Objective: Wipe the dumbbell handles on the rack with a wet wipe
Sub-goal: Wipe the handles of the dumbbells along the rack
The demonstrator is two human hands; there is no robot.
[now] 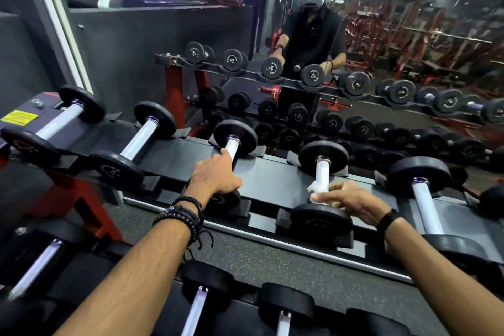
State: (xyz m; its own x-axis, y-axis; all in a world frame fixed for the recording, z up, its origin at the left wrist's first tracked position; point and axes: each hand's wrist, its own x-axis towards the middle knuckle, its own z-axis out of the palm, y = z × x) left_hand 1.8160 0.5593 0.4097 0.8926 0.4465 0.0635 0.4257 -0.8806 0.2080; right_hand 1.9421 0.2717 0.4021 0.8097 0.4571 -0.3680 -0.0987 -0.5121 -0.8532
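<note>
Several black dumbbells with pale metal handles lie on the top shelf of the rack [272, 180]. My left hand [215, 174] grips the handle of the third dumbbell [236, 138] from the left, covering most of the handle. My right hand [346, 198] holds a crumpled white wet wipe [316, 188] wrapped against the near end of the handle of the neighbouring dumbbell [323, 157], just above its front weight [320, 219]. The fingers curl round handle and wipe together.
More dumbbells lie left [141, 135] and right [425, 199] on the same shelf, and on a lower shelf [199, 305] near me. A wall mirror [381, 35] behind the rack reflects the person, the rack and gym machines. The rack has red legs [81, 199].
</note>
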